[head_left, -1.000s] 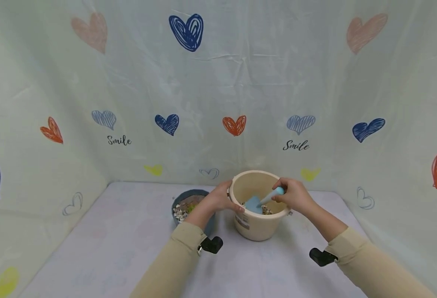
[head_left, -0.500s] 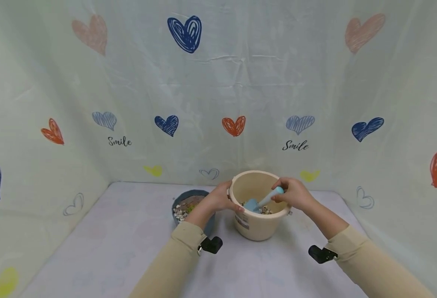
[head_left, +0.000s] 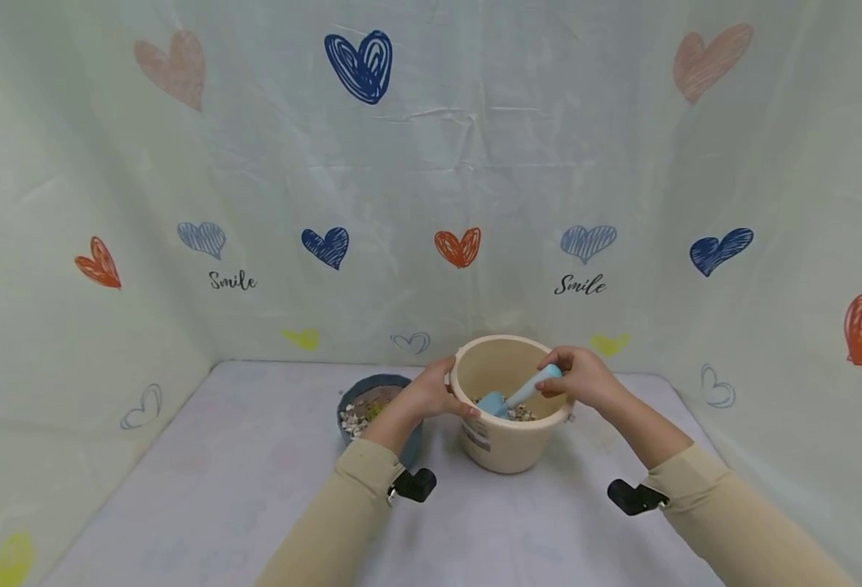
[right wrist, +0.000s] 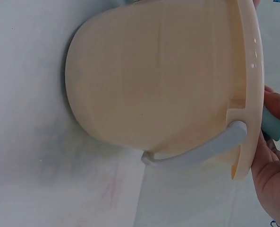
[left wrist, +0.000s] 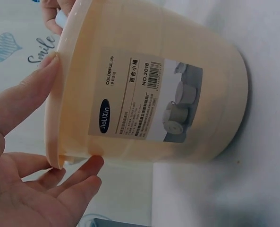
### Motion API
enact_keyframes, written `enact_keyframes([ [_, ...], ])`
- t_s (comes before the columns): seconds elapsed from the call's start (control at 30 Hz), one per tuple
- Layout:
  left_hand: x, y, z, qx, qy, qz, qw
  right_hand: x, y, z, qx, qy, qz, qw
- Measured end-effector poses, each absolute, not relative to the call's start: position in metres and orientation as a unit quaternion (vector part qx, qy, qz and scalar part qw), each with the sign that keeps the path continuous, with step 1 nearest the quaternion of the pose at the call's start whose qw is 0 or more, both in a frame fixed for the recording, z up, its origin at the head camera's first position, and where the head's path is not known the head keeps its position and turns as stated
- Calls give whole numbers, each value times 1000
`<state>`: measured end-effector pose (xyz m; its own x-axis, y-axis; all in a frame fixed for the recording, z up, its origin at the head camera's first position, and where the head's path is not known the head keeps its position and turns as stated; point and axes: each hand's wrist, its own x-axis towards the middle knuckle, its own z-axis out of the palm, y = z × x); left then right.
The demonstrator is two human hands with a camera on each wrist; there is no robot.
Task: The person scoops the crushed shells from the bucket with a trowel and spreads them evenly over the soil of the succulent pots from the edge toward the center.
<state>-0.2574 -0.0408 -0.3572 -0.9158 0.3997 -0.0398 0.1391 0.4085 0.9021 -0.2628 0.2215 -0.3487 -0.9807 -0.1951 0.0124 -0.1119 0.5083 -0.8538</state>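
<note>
A cream plastic bucket (head_left: pixel 506 450) stands on the table in the head view, with small pale stones (head_left: pixel 522 413) at its bottom. My left hand (head_left: pixel 428 395) holds its left rim, the thumb along the near edge and the fingers round the outer side. Over the right rim reaches my right hand (head_left: pixel 585 381), pinching the handle of a light blue toy shovel (head_left: pixel 530 389). The shovel's blade slants down to the left among the stones. From the right wrist view, the bucket wall hides most of the shovel; only its handle end (right wrist: pixel 274 125) shows.
Left of the bucket, partly behind my left forearm, sits a blue-grey pot (head_left: pixel 413 447) holding white stones and something green. A grey bail handle (right wrist: pixel 201 150) hangs at the bucket's side. A curtain (head_left: pixel 431 163) printed with hearts encloses the white-covered table (head_left: pixel 254 489).
The shovel's blade has shifted slightly left and lower among the stones, its handle tilting with it. My left hand and the bucket keep their places; the head view drifts slightly.
</note>
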Motion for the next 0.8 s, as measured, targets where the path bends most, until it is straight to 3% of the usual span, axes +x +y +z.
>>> enact_keyframes([
  [0.8, -261, -40, -361, 155, 832, 518, 119, -247, 242, -355, -58, 820, -569, 9],
])
